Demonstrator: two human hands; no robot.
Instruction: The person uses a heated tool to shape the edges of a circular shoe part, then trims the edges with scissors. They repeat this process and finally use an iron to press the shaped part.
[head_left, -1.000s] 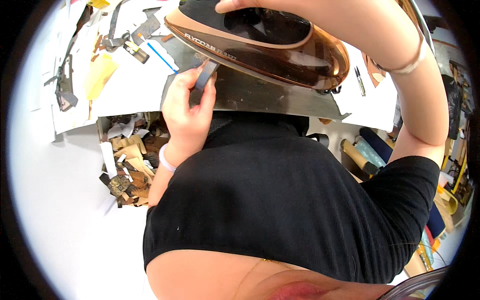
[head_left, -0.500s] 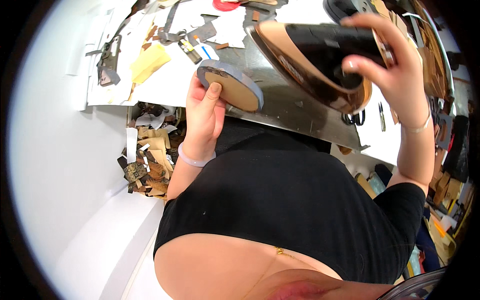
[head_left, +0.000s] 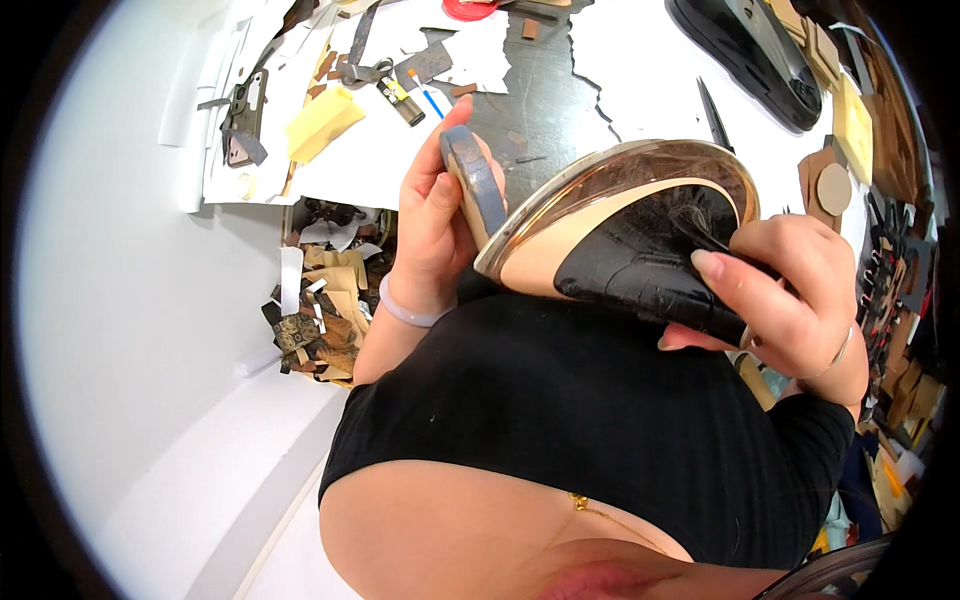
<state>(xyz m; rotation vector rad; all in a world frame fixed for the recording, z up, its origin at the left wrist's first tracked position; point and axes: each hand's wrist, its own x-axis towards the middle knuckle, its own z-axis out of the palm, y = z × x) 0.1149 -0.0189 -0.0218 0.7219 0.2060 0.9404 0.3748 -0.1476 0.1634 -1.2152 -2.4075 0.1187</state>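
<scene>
My left hand (head_left: 440, 205) is closed round a thick round disc (head_left: 474, 180) with a grey-blue edge and a tan face. The disc is held up on edge above the front of the table. In my right hand (head_left: 790, 280) is a clothes iron (head_left: 640, 230) with a shiny metal rim, a peach band and a black body. The fingers wrap its handle end. Its pointed tip is turned toward the lower edge of the disc; whether the two touch I cannot tell.
A white table (head_left: 640, 60) with a metal sheet (head_left: 540, 80) bears leather scraps, a yellow folded piece (head_left: 325, 122), a glue tube (head_left: 400, 100) and a blue-handled brush (head_left: 428, 98). A black oblong base (head_left: 750, 60) lies far right. Below left stands a bin of scraps (head_left: 325, 270).
The iron has come down and turned, so its tip is now near the disc. My left hand has rotated the disc, showing its edge instead of its face.
</scene>
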